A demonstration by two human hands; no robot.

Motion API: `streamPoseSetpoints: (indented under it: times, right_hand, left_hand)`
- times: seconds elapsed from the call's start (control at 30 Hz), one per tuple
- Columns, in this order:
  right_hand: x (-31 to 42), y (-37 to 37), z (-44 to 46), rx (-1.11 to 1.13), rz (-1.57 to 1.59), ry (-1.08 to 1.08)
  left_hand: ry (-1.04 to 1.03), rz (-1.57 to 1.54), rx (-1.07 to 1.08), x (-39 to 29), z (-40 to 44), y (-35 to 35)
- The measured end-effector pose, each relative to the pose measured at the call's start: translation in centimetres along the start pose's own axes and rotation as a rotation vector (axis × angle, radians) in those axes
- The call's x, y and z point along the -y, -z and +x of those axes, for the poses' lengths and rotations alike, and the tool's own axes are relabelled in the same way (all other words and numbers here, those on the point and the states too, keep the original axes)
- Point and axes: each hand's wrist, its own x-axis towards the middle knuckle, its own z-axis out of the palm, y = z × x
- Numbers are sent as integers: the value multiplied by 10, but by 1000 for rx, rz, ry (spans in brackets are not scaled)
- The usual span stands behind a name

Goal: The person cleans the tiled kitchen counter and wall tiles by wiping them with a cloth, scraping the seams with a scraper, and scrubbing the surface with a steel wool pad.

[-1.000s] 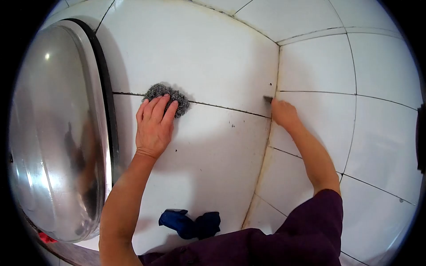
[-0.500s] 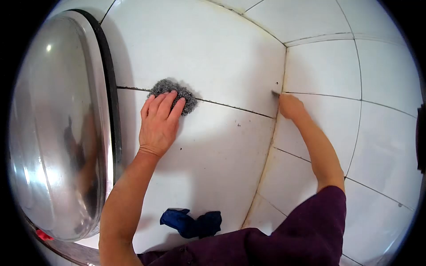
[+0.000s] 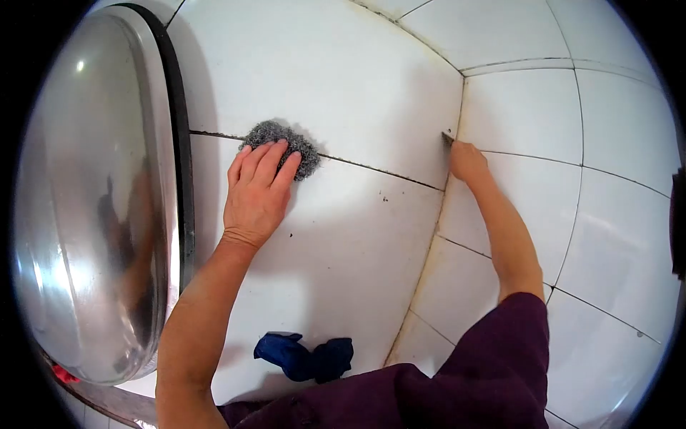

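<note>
My left hand (image 3: 259, 196) rests with bent fingers on a grey wire scouring pad (image 3: 282, 149), which lies over a dark joint in the white tiled surface (image 3: 343, 236). Over at the right corner, my right hand (image 3: 469, 163) is closed round a small flat dark tool (image 3: 447, 139). Only the tool's tip shows, close to the stained seam where the surface meets the tiled wall (image 3: 522, 114); its handle is hidden in the fist.
A large shiny metal lid or vessel with a black rim (image 3: 93, 200) fills the left side. A dark blue cloth (image 3: 304, 356) lies near my body. Something red (image 3: 64, 373) shows at the lower left.
The view has shifted slightly. My right hand has moved a little up along the seam, and the tool's tip now points more upward. My left hand stays on the scouring pad.
</note>
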Motion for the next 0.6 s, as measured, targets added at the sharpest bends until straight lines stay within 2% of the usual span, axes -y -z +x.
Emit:
streamPoseSetpoints:
  times: [0.1, 0.2, 0.27, 0.53, 0.6]
  right_hand:
    - [4, -2, -2, 1, 40, -12]
    - [-2, -8, -22, 54, -53, 68]
    - [-5, -6, -4, -57, -18, 45]
    - [-9, -11, -10, 30, -87, 102]
    - [-7, -8, 11, -69, -5, 58]
  left_hand:
    - [-4, -10, -3, 2, 0, 1]
    - [7, -6, 5, -1, -2, 0]
    - [0, 21, 9, 0, 1, 2]
    - [2, 18, 5, -2, 0, 2]
    - [-10, 27, -12, 1, 1, 0]
